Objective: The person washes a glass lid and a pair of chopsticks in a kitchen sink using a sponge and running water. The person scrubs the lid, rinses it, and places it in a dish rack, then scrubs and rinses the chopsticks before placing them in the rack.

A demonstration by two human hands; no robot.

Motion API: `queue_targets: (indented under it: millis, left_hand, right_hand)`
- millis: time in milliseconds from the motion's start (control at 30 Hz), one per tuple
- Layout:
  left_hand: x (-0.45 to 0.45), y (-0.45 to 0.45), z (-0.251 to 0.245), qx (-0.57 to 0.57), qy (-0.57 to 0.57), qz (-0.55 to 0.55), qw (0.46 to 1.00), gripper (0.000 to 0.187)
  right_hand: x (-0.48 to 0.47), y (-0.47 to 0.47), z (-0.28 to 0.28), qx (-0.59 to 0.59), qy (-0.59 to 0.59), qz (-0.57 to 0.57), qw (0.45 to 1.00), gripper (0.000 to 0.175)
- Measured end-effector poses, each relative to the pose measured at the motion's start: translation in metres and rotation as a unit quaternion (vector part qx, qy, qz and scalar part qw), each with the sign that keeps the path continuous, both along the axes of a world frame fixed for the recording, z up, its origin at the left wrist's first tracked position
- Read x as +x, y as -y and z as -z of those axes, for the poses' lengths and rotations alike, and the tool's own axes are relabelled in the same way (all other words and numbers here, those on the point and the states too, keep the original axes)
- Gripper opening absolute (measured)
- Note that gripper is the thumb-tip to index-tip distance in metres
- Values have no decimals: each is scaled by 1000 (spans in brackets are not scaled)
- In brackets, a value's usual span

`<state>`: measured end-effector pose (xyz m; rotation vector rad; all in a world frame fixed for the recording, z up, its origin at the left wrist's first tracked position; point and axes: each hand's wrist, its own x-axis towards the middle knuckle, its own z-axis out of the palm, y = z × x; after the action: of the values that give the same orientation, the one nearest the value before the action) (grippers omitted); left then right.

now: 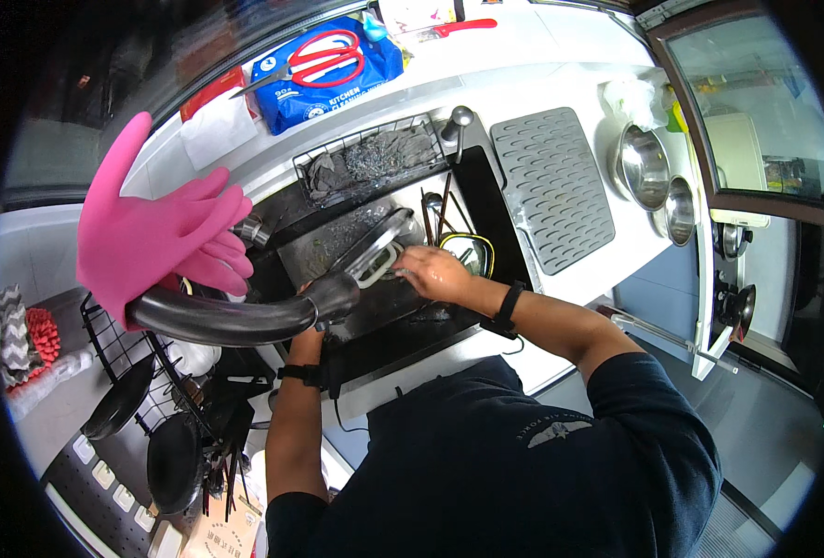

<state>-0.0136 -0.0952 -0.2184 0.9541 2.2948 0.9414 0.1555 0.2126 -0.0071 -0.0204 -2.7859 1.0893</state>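
Note:
My right hand [434,274], wet, reaches over the dark sink [377,321], its fingertips bent against a pale handle-like piece [382,266] beside a round glass lid [377,240] that is tilted on edge. What exactly the fingers grip cannot be made out. My left hand [305,307] is mostly hidden behind the thick black faucet spout [224,317]; its wrist shows below. Right of the lid, chopsticks [447,202] and a yellow-rimmed container [469,252] stand in the sink.
Pink rubber gloves [154,223] hang over the faucet. A wire basket [370,159] with dark cloths spans the sink's back. A grey drying mat [553,188] and steel bowls [642,167] lie right. Red-handled scissors [325,59] rest on a wipes pack [377,77]. Black pans [175,460] stand lower left.

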Motion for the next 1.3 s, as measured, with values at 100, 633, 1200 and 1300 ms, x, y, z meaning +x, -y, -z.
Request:
queue_targets:
  millis: [100,633,1200,1300]
  left_hand:
    - [5,-18,-33,64,164,18,984,35]
    - [9,-51,-122,-113,-66,124,984,39]
    - [-1,-33,-74,-196,42,115,973,41]
    - [10,5,-36,-142,-66,113,981,39]
  right_hand:
    - [-14,2,-3,-14,-12,25,1000,13]
    - [-64,30,-11,166,37,-41,985,14]
    - [-26,-3,14,-26,-45,72,996,12]
    - [-20,-21,35,-80,-24,138,987,13]
